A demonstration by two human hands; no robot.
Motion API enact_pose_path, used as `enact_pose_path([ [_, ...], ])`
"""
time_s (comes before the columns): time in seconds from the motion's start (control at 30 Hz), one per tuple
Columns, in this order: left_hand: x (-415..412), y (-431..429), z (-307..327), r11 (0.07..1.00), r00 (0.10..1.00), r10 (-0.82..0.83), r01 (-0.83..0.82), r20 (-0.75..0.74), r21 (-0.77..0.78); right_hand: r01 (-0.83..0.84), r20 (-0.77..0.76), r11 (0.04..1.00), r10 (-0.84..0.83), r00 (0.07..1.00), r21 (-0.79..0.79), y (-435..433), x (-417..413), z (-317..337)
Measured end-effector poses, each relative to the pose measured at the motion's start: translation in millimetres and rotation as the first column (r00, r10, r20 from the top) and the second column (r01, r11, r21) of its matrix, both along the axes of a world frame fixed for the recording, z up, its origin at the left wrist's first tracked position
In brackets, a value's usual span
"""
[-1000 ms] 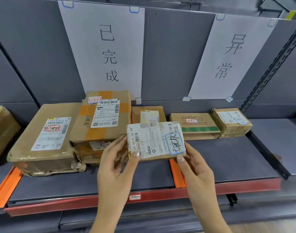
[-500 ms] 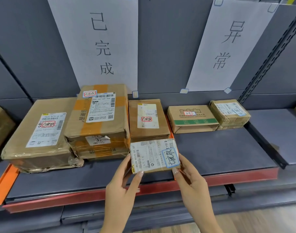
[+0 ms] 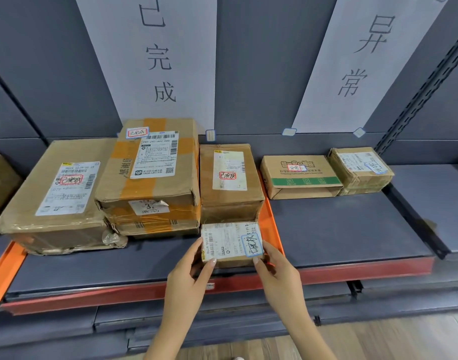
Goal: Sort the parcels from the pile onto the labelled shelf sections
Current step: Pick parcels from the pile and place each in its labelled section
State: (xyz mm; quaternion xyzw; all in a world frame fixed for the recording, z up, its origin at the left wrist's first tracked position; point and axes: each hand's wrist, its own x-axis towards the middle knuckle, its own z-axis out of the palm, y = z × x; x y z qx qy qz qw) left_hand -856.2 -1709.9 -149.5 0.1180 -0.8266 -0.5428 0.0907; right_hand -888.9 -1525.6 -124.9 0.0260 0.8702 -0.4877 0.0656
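Observation:
A small cardboard parcel (image 3: 230,241) with a white shipping label and a blue-edged sticker rests low on the grey shelf (image 3: 339,229), right in front of a taller brown parcel (image 3: 229,183). My left hand (image 3: 189,279) grips its left side and my right hand (image 3: 277,274) grips its right side. It sits in the section under the left paper sign (image 3: 157,58), just left of the orange divider (image 3: 270,222).
A wide flat parcel (image 3: 53,196) and a stacked taped box (image 3: 155,165) fill the left of that section. Under the right sign (image 3: 363,55) stand a green-striped box (image 3: 300,175) and a small parcel (image 3: 360,168). The shelf's red front edge (image 3: 352,271) runs below.
Both hands have carried the small parcel down and forward from in front of my view onto the shelf in front of the taller brown parcel. The camera has moved closer.

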Motion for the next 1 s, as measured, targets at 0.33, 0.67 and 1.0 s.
enact_pose_path([
  [0.33, -2, -1, 5, 0.96, 0.999, -0.047, 0.044, -0.004, -0.276, -0.019, -0.129, 0.996, 0.03, 0.991, 0.083, 5, -4, -17],
  [0.67, 15, 5, 0, 0.616, 0.988, -0.155, 0.086, -0.013, -0.783, -0.031, -0.454, 0.785, 0.39, 0.801, 0.619, 4, 10, -41],
  [1.0, 8, 11, -2, 0.563, 0.988, -0.125, 0.142, 0.086, -0.814, -0.023, -0.436, 0.753, 0.405, 0.804, 0.657, -1, 2, -41],
])
